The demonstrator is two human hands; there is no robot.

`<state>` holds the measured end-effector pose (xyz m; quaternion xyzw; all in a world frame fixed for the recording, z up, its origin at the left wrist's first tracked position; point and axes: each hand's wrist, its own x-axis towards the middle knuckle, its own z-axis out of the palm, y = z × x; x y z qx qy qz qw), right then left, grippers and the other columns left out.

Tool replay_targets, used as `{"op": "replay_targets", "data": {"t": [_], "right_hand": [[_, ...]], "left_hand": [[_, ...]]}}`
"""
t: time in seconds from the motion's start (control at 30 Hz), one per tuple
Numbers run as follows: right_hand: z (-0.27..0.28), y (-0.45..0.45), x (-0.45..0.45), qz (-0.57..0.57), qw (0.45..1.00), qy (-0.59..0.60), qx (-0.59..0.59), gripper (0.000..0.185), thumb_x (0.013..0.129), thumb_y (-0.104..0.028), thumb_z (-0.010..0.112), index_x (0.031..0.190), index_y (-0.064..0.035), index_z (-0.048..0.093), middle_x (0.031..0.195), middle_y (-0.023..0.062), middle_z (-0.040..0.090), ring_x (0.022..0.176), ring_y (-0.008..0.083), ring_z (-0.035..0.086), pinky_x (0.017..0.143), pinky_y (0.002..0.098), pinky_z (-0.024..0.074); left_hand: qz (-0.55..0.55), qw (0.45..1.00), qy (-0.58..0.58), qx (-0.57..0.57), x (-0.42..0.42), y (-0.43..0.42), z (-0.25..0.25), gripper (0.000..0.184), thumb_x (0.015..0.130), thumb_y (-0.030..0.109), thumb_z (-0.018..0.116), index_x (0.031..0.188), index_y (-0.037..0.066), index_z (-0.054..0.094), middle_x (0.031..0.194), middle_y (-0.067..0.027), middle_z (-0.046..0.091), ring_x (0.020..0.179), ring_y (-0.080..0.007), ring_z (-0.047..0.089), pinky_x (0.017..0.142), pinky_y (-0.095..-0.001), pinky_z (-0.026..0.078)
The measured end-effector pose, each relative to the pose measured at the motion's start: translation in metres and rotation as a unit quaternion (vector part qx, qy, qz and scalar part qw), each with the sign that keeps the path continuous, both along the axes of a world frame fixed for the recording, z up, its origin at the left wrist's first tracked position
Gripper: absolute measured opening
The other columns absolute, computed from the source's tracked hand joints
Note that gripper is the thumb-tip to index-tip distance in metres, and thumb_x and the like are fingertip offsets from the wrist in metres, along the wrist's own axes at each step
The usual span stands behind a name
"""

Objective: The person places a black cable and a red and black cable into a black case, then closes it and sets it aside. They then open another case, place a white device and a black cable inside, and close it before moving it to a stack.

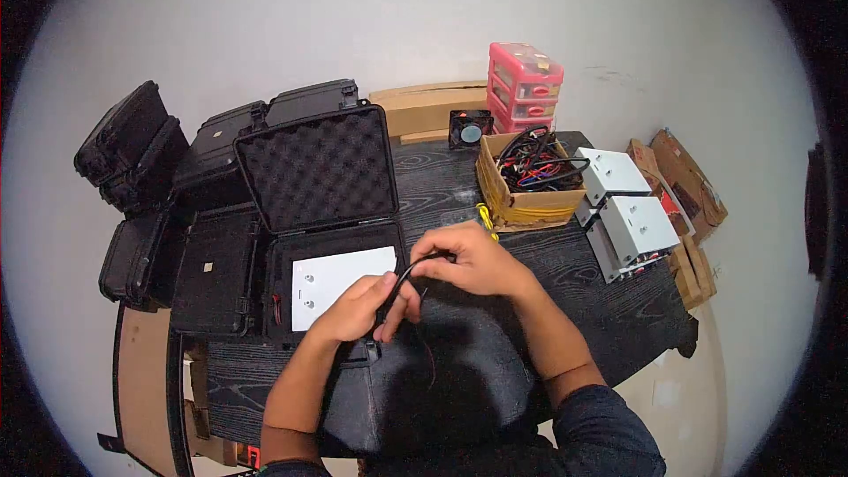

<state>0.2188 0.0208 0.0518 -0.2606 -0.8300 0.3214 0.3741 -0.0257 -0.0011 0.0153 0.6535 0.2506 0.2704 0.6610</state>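
Note:
A black cable [404, 280] is bent in a curve between my two hands, over the front of the dark table. My left hand [355, 311] is closed around its lower part, with a thin dark strand hanging below. Thumb and fingers of my right hand [468, 261] pinch the upper part. Just left of the hands stands an open black hard case [389, 234], its lid lined with egg-crate foam [318, 172]. Inside the case lies a white panel [340, 276] with two small round metal fittings; my left hand covers its lower right corner.
A cardboard box [530, 214] full of tangled cables stands behind my right hand, with yellow cord [485, 215] beside it. Two white metal units [638, 225] sit at the right. Closed black cases [212, 269] are stacked left. Behind are a fan [470, 129] and pink drawers [525, 84].

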Motion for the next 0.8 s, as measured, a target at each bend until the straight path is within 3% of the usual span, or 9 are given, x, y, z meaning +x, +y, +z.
{"op": "replay_targets", "data": {"t": [0.03,0.07,0.13,0.17,0.2,0.3,0.4,0.6,0.8], "right_hand": [[-0.002,0.002,-0.001,-0.009,1.0,0.012,-0.027,0.014,0.093,-0.012,0.075,0.102,-0.0021,0.071,0.086,0.0051,0.074,0.078,0.0138,0.07,0.068,0.0301,0.0526],[-0.001,0.005,-0.001,-0.007,0.999,-0.001,-0.041,0.017,0.096,-0.012,0.072,0.109,-0.0023,0.071,0.092,0.0051,0.075,0.084,0.0111,0.069,0.071,0.0286,0.0518],[-0.009,0.011,-0.007,0.009,0.998,0.013,-0.066,0.02,0.097,-0.013,0.07,0.114,-0.0024,0.07,0.099,0.0068,0.075,0.091,0.0117,0.069,0.076,0.0287,0.0522],[-0.014,0.014,-0.01,0.026,0.995,0.027,-0.091,0.023,0.099,-0.013,0.068,0.119,-0.0025,0.069,0.106,0.0085,0.075,0.097,0.0122,0.068,0.081,0.0288,0.0525],[-0.018,0.015,-0.012,0.05,0.996,0.016,-0.074,0.029,0.104,-0.017,0.061,0.128,-0.0023,0.066,0.119,0.0122,0.073,0.109,0.0174,0.068,0.093,0.0325,0.052],[-0.023,0.014,-0.02,0.071,0.995,-0.02,-0.06,0.035,0.107,-0.023,0.055,0.133,-0.0017,0.062,0.125,0.0154,0.071,0.118,0.0267,0.068,0.1,0.0372,0.0506],[-0.028,0.016,-0.023,0.075,0.996,-0.028,-0.041,0.033,0.105,-0.022,0.057,0.13,-0.0009,0.063,0.117,0.0152,0.072,0.109,0.0268,0.069,0.093,0.0378,0.0524],[-0.034,0.02,-0.023,0.037,0.998,-0.028,0.037,0.025,0.104,-0.02,0.059,0.114,0.0014,0.064,0.094,0.0153,0.064,0.085,0.0305,0.064,0.075,0.0409,0.0493],[-0.033,0.02,-0.023,0.018,0.997,0.013,0.078,0.027,0.107,-0.023,0.052,0.11,0.0018,0.065,0.093,0.0166,0.063,0.086,0.0341,0.063,0.076,0.0409,0.0495]], "left_hand": [[0.027,1.0,-0.003,-0.002,0.002,-0.002,0.0,0.068,0.114,0.049,0.024,0.093,-0.001,0.065,0.052,-0.0039,0.053,0.042,-0.0135,0.05,0.06,-0.0294,0.054],[0.027,1.0,-0.002,-0.002,0.001,-0.002,-0.002,0.068,0.114,0.049,0.024,0.093,-0.001,0.065,0.052,-0.0039,0.053,0.042,-0.0135,0.05,0.06,-0.0294,0.054],[0.002,0.994,-0.11,-0.031,0.001,0.0,-0.006,0.064,0.113,0.05,0.026,0.084,0.004,0.06,0.05,-0.0037,0.051,0.041,-0.0132,0.049,0.073,-0.0382,0.06],[0.002,0.99,-0.126,-0.06,0.001,-0.001,-0.007,0.063,0.112,0.053,0.027,0.077,0.008,0.053,0.049,-0.0039,0.05,0.04,-0.0135,0.049,0.082,-0.0476,0.061],[0.002,0.99,-0.126,-0.06,0.001,-0.001,-0.009,0.063,0.112,0.053,0.027,0.077,0.008,0.053,0.049,-0.0039,0.05,0.04,-0.0135,0.049,0.082,-0.0476,0.061],[-0.065,0.962,-0.236,-0.119,-0.002,0.002,-0.019,0.064,0.111,0.058,0.025,0.076,0.011,0.049,0.048,-0.0053,0.05,0.038,-0.015,0.05,0.08,-0.0479,0.061],[-0.082,0.936,-0.303,-0.158,-0.003,0.002,-0.025,0.063,0.112,0.057,0.022,0.077,0.011,0.049,0.048,-0.0057,0.051,0.038,-0.0155,0.051,0.08,-0.0486,0.062],[-0.034,0.943,-0.308,-0.122,0.003,0.003,-0.025,0.065,0.112,0.056,0.022,0.082,0.008,0.055,0.051,-0.0081,0.054,0.044,-0.0189,0.056,0.081,-0.0496,0.062],[-0.018,0.938,-0.322,-0.123,0.002,0.006,-0.029,0.069,0.111,0.057,0.023,0.094,0.002,0.062,0.056,-0.0106,0.06,0.055,-0.0247,0.064,0.082,-0.0489,0.061]]}}
